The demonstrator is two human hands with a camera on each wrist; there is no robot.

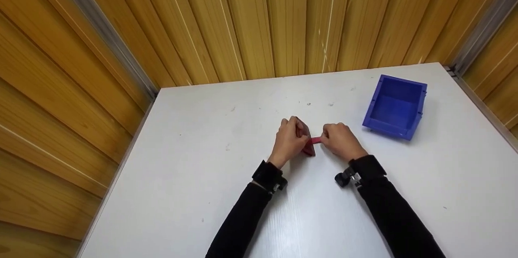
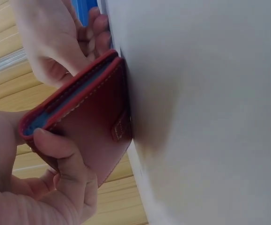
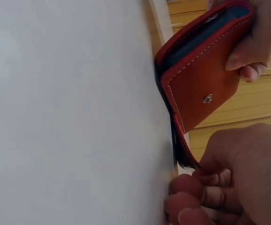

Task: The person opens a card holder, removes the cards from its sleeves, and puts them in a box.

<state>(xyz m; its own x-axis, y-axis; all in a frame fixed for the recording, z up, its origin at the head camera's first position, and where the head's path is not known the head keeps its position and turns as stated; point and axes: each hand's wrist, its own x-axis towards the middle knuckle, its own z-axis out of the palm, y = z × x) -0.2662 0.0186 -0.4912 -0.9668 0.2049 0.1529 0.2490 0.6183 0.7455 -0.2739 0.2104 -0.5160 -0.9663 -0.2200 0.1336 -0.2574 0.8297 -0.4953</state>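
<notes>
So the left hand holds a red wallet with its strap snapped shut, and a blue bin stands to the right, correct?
Not quite: the strap is unfastened. The right wrist view shows it extending from the wallet to the right hand, the metal snap exposed. The rest is right.

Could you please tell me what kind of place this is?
Probably an enclosed work booth: a white table, wood-patterned panels on three sides, and grey metal posts at the corners.

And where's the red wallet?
In the head view, the red wallet is left of the blue bin, gripped by the left hand, the right hand pinching its strap.
</notes>
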